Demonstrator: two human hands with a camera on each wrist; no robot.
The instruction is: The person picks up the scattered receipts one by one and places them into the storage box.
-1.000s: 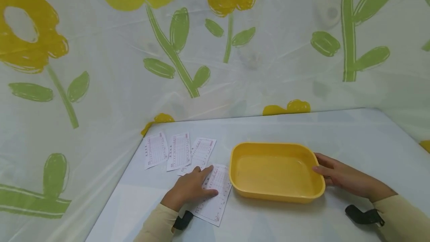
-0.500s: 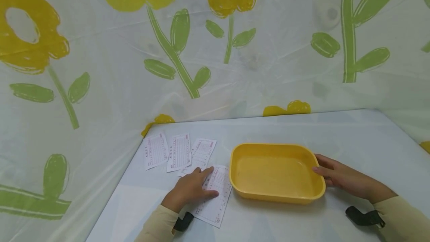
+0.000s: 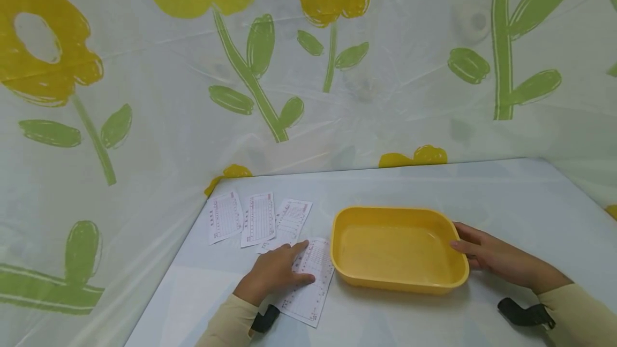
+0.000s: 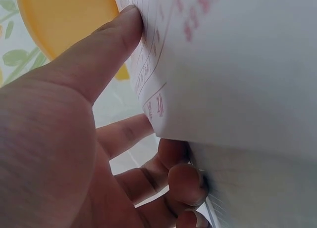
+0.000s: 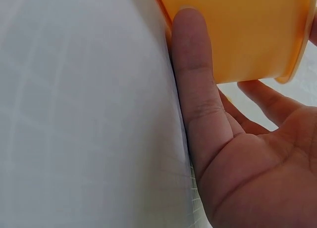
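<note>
My left hand (image 3: 276,274) rests over a printed paper slip (image 3: 308,296) left of the yellow plastic basin (image 3: 400,248). In the head view its thumb and forefinger are spread apart across the slip. The left wrist view has the thumb against the printed face of the slip (image 4: 237,79), with the other fingers loosely bent at its edge. My right hand (image 3: 496,256) holds the right end of the basin, thumb over the rim and fingers along the outer wall. In the right wrist view one finger (image 5: 193,65) lies low against the basin wall (image 5: 247,35).
Three more printed slips lie at the left: a far-left slip (image 3: 226,216), a middle slip (image 3: 258,221) and a third slip (image 3: 291,218). All are on a white table (image 3: 520,197). Behind it hangs a flower-patterned cloth (image 3: 395,95). Black straps show at both wrists.
Both hands, the slips and the basin keep their places. Only the head view has shifted very slightly.
</note>
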